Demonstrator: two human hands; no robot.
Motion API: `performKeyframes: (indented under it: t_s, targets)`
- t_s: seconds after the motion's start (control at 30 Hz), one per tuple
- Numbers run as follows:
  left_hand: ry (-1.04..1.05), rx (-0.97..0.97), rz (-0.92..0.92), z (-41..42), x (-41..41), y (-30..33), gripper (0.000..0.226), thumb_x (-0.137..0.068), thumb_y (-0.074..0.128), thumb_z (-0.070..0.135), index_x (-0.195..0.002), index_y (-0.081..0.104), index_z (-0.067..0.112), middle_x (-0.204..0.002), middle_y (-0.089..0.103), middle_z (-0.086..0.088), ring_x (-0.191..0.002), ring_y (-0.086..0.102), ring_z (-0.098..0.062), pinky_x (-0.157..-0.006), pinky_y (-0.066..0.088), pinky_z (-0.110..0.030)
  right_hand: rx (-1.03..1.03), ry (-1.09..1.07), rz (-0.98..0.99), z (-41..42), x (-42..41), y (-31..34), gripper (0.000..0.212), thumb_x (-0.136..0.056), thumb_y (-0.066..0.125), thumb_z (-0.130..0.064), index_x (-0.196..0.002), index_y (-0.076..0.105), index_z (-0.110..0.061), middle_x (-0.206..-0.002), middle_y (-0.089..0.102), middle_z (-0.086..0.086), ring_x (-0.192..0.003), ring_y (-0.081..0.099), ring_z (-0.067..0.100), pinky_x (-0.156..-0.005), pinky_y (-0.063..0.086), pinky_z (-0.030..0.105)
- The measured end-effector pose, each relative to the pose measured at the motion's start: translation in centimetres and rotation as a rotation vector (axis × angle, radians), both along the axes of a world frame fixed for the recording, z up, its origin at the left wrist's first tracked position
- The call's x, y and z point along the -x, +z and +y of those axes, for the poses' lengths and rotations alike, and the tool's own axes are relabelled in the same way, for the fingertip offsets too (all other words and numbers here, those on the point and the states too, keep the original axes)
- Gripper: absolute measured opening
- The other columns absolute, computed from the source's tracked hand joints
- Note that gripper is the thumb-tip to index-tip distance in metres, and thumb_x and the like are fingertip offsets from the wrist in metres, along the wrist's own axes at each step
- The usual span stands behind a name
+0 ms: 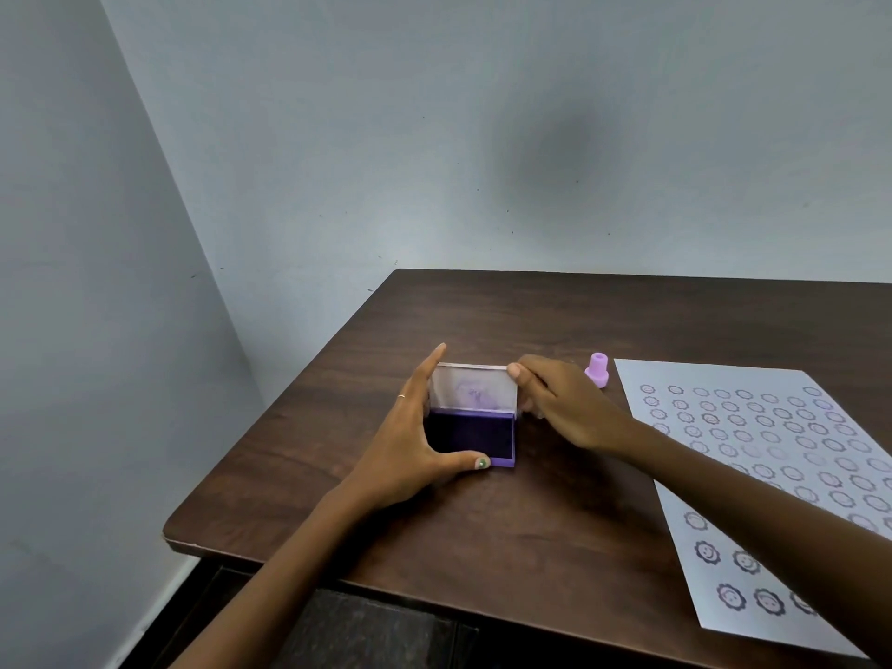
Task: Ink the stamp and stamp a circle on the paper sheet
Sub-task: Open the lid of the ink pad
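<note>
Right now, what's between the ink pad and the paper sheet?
Head view: the right hand, on the ink pad lid, and the stamp beside the paper sheet.

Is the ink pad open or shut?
Open. The ink pad's clear lid stands upright, held by the right hand, and the dark ink surface shows; the left hand steadies the base.

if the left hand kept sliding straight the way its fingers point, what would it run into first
Probably nothing on the table. The left hand, gripping the ink pad, points its fingers past the raised lid toward the table's far edge and wall. Depth is uncertain.
</note>
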State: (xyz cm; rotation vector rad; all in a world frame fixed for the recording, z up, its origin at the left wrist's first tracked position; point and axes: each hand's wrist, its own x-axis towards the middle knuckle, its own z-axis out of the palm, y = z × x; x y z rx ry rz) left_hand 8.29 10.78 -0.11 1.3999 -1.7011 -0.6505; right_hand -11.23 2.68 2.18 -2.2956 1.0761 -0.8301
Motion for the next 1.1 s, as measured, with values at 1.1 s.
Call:
performKeyframes:
  t_s: [1.1]
  targets:
    - [-0.053,-0.045,-0.188,-0.4,-0.5,-0.5,0.092,-0.069,0.078,0.047,-0.142,0.023,0.047,-0.134,0.053,0.021,-0.118,0.042,0.018,-0.089,0.029,0.006,0.362,-0.454,0.110,-3.5,4.1,1.5,0.021,-0.085,0.054,-0.020,-0.103,0.065,-0.015,-0.107,0.065,0.009,-0.102,0.053,0.025,-0.081,0.039,0.033]
